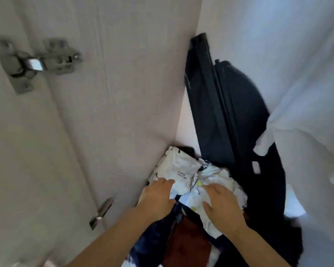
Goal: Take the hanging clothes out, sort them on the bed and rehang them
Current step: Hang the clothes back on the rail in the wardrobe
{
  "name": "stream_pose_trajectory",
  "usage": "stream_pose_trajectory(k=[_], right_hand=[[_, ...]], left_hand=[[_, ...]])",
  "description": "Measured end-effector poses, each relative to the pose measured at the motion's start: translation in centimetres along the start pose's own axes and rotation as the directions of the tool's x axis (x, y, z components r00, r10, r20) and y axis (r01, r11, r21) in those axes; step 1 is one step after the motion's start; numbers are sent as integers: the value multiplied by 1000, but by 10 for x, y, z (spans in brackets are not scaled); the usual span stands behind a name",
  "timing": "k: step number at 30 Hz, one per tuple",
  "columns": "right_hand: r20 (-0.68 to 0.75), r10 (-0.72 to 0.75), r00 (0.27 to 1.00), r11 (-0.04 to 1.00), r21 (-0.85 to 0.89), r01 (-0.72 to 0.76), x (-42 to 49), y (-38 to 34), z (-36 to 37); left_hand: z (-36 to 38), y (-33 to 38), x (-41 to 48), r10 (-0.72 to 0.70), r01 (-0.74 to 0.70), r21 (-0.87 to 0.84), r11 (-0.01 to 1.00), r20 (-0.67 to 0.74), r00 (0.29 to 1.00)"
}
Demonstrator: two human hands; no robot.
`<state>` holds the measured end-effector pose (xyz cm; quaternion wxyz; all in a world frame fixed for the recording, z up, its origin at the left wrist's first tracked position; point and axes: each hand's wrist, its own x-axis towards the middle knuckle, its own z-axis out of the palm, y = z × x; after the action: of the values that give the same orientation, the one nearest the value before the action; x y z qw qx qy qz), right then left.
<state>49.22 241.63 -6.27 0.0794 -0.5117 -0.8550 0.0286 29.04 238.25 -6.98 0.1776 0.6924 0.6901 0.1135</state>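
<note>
Pressing crumpled white printed cloth (178, 170), left hand (158, 198) and right hand (223, 206) lie flat, unclenched.

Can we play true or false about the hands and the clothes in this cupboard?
1. Both hands lie on the crumpled white printed cloth. True: the left hand and the right hand both rest on it.
2. The silver metal hinge is at the bottom right. False: it is at the upper left.
3. A dark navy garment stands behind the white cloth. True.
4. The left hand holds a hanger. False: it lies open on the cloth.
5. A reddish-brown cloth shows between the two arms. True.
</note>
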Motion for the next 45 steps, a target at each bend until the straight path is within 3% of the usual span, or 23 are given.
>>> stream_pose_trajectory(k=[5, 10, 14, 18, 24, 27, 31, 37, 45], right_hand=[[200, -182, 963, 983, 74, 170, -14, -44, 59], [314, -436, 843, 900, 169, 402, -31, -82, 89], [382, -637, 669, 768, 234, 597, -53, -116, 109], [441, -781, 441, 584, 267, 767, -95, -167, 122], [435, -898, 69, 243, 359, 901, -171, -267, 123], [423, -905, -45, 123, 361, 924, -214, -316, 120], [384, -903, -192, -58, 334, 941, -276, -383, 124], [358, -876, -322, -206, 326, 923, -371, -492, 126], [316, -862, -396, -307, 294, 905, -454, -630, 123]], left_hand=[[44, -43, -78, -313, 316, -13, 949, 89, 945], [72, -52, -165, -637, 637, -117, 762, 45, 770], [95, -44, -244, -835, 826, -171, 537, 32, 550], [113, -23, -330, -952, 925, -251, 286, 33, 303], [130, 7, -449, -999, 921, -386, -45, 12, -44], [137, 17, -503, -985, 887, -432, -162, 15, -173], [150, 16, -573, -955, 834, -476, -278, 46, -292], [155, -4, -699, -910, 742, -558, -371, 62, -409], [154, -40, -826, -845, 649, -592, -478, 108, -524]])
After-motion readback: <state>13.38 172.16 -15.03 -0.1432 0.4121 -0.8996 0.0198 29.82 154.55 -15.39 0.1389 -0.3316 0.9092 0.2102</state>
